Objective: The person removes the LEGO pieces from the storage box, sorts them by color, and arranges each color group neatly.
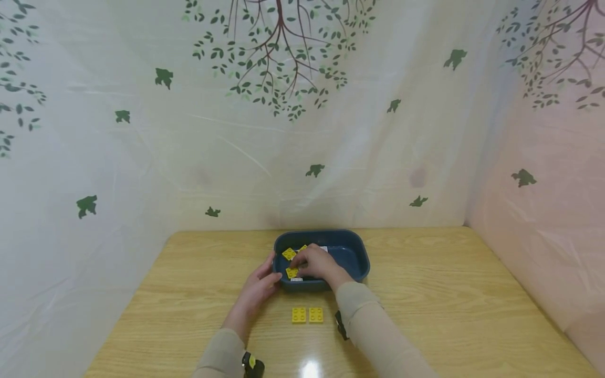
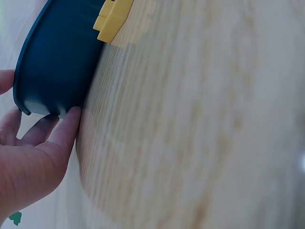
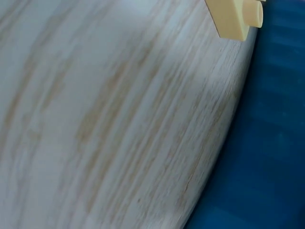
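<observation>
Right fingers (image 1: pixel 307 256) at studded yellow brick (image 1: pixel 291 273) in rounded blue tub (image 1: pixel 365 262)

Clock centred on tub (image 1: pixel 350 258). Room to pass: tub's bare floor at 3; open table (image 1: pixel 439 273) beyond at 3 to 4. In way: left hand (image 1: pixel 259 286) against rim at 8 to 9; right hand (image 1: pixel 319 262) inside; forearm (image 1: pixel 378 325) crossing rim at 5; yellow bricks (image 1: pixel 299 315) near at 6 to 7; curtain (image 1: pixel 350 199) at 12.

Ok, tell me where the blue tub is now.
In the head view, the blue tub sits just right of centre by the table's far edge, beyond the two yellow bricks, with the left hand at its left end.
</observation>
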Demonstrator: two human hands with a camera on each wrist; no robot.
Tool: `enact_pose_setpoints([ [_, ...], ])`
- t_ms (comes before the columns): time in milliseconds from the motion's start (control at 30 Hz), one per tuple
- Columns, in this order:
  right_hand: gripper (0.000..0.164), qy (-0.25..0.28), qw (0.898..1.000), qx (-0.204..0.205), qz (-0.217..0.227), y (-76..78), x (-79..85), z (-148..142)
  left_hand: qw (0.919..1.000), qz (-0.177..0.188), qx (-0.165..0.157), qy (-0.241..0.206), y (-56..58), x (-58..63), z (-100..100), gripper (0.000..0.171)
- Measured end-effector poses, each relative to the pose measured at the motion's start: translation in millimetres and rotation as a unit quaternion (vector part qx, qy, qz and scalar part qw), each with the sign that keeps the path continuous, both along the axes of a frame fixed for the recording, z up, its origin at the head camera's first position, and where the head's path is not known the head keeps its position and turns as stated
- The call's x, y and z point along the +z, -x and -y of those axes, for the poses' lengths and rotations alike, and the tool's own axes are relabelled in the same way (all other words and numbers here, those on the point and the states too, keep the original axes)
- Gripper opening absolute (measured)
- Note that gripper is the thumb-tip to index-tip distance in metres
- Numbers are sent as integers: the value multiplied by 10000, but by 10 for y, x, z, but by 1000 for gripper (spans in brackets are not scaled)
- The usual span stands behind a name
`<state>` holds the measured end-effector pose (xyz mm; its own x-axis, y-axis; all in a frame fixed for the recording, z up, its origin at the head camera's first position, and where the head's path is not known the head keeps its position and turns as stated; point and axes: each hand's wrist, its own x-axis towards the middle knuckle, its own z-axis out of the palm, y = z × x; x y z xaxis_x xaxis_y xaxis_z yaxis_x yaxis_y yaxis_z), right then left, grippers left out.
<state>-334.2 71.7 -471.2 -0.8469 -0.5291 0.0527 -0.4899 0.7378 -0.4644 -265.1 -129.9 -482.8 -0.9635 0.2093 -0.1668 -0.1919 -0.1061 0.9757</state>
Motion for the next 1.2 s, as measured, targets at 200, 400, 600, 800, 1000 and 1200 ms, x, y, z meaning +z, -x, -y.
enact_pose_setpoints([
  [200,25,-135,9999,-19,-61,-41,32,9,10000,-12,16,34,-35,21,-9,65],
  [400,25,-117,9999,-47,-116,-50,25,10,10000,-5,16,0,-31,17,-7,65],
  [600,27,15,9998,24,-177,-32,10,-16,10000,-41,6,-44,-20,-1,-7,66],
  [800,27,312,9994,53,-149,-25,16,-26,9999,-109,-36,-33,-10,-17,4,65],
  [1000,26,523,9984,149,-170,-20,53,-52,9999,-129,-65,-93,17,-24,7,66],
  [1200,28,773,9967,101,-223,-63,121,-124,9999,-85,-22,-86,42,-22,5,66],
])
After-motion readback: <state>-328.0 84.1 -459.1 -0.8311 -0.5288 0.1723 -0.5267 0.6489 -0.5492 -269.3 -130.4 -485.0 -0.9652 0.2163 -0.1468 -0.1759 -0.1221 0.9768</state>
